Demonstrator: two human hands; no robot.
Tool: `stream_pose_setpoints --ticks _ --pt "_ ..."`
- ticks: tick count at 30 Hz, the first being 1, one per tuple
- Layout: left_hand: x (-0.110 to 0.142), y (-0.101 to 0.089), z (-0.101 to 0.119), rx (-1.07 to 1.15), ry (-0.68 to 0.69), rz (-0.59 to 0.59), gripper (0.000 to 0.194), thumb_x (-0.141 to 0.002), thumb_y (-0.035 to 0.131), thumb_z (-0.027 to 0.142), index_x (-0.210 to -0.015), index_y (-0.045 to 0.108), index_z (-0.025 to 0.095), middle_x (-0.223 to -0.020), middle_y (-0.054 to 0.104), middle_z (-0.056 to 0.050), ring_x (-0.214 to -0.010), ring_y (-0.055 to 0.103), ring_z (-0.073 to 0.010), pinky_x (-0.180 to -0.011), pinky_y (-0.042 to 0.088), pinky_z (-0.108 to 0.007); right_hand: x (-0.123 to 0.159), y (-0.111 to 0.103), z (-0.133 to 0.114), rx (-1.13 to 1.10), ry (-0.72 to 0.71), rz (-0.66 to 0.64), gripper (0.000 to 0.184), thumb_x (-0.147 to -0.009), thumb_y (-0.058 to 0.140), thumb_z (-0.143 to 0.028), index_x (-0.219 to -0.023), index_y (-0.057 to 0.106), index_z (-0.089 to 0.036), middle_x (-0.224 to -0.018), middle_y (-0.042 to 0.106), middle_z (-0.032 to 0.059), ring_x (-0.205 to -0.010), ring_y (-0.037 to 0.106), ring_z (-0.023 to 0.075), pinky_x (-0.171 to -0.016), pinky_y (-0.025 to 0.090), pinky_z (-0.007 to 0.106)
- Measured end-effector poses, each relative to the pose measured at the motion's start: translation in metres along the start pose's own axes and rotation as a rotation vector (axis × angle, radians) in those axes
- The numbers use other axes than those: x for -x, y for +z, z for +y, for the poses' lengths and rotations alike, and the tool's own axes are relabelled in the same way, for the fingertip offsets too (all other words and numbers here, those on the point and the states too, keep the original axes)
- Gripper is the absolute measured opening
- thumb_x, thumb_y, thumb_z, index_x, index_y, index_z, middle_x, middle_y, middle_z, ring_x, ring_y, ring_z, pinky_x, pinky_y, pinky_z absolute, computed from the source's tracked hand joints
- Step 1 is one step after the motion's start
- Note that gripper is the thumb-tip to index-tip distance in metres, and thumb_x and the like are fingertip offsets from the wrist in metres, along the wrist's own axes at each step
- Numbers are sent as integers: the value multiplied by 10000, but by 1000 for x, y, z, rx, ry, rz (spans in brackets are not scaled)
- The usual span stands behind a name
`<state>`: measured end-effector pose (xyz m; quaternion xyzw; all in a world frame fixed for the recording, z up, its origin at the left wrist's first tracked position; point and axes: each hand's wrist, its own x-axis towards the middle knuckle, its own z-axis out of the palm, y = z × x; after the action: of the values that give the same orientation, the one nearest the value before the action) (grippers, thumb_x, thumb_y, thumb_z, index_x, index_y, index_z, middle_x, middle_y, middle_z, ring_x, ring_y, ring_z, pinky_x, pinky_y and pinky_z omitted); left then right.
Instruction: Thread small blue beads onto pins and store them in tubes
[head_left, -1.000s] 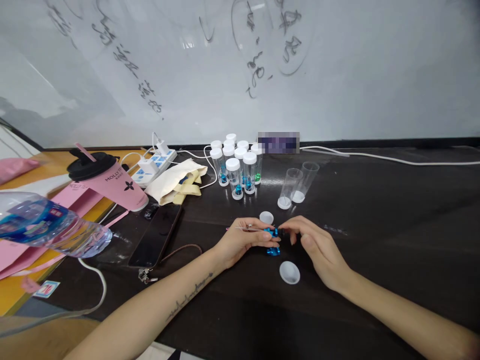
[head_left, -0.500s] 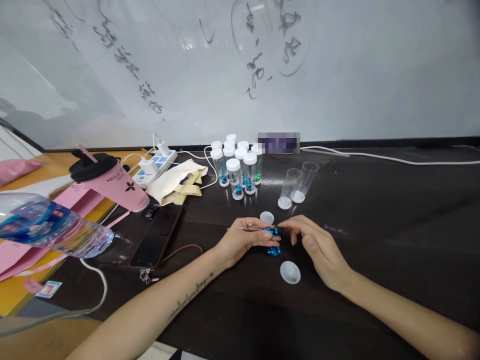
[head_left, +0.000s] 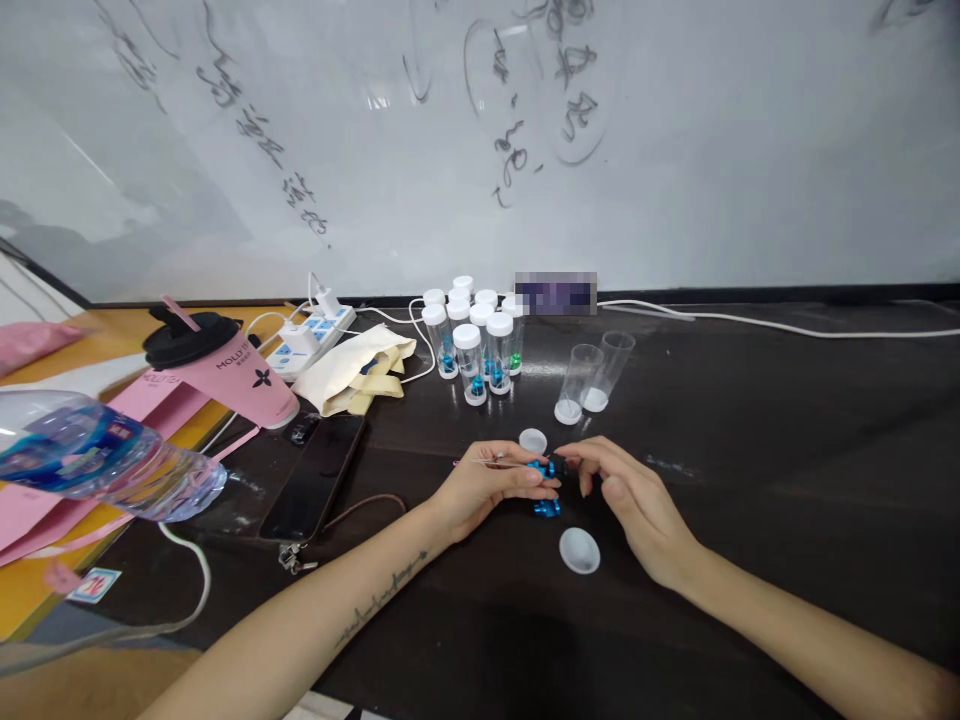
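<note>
My left hand point(head_left: 480, 485) pinches a small shiny blue part point(head_left: 538, 468) with a dark end between thumb and fingers. A thin pale stick point(head_left: 499, 462) runs along the same fingers. To the right, my right hand point(head_left: 634, 500) has its fingers loosely bent and apart, the index fingertip at the dark end of the part. Whether it touches there is too small to tell. A second blue piece point(head_left: 547, 508) lies just below the left fingertips. One white cap point(head_left: 533, 440) sits behind the hands, another white cap point(head_left: 580, 551) in front of them.
Two clear open tubes point(head_left: 581, 375) stand behind my right hand. Several white-capped tubes point(head_left: 474, 370) with blue or green pieces stand farther back. On the left are a phone point(head_left: 311, 480), a pouch point(head_left: 345, 370), a power strip point(head_left: 319, 335), a pink cup point(head_left: 232, 370) and a water bottle point(head_left: 112, 455).
The view has tilted up slightly, so the table things sit a little lower. Both hands keep almost the same pose around the blue part.
</note>
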<state>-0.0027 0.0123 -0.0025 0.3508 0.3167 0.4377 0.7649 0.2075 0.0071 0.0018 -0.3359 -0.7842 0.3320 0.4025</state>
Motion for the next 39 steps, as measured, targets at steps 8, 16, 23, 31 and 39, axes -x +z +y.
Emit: stream_pose_setpoints --ticks 8,16,23,31,39 --pt "0 0 -1 -5 5 -1 227 -664 795 154 -861 707 83 -802 746 -95 -783 717 -205 -793 563 -327 1 -1 -2 -8 -6 -11 464 -985 270 -509 -1212 572 -240 -886 534 53 -828 540 210 -761 418 362" --pt "0 0 0 -14 -2 12 265 -643 813 181 -862 705 77 -795 745 -108 -774 719 -218 -798 560 -342 1 0 0 16 -11 -7 470 -985 268 -510 -1228 560 -232 -885 534 54 -834 544 212 -767 423 363" --pt "1 1 0 -22 7 18 289 -623 828 216 -850 707 82 -802 744 -107 -795 717 -231 -822 553 -367 0 0 -1 16 -6 -22 480 -979 266 -522 -1196 579 -230 -875 546 57 -812 551 217 -748 436 366" --pt "0 1 0 -9 0 15 268 -635 819 191 -852 708 81 -794 747 -102 -779 717 -214 -815 553 -349 1 0 -1 8 -13 -11 462 -985 269 -506 -1173 581 -222 -878 544 56 -801 546 209 -744 426 359" --pt "0 0 -1 -12 -9 5 292 -627 826 200 -868 709 85 -805 746 -101 -789 718 -223 -829 549 -360 1 0 1 18 -2 -3 457 -989 271 -491 -1222 565 -232 -941 558 75 -849 552 221 -772 441 377"
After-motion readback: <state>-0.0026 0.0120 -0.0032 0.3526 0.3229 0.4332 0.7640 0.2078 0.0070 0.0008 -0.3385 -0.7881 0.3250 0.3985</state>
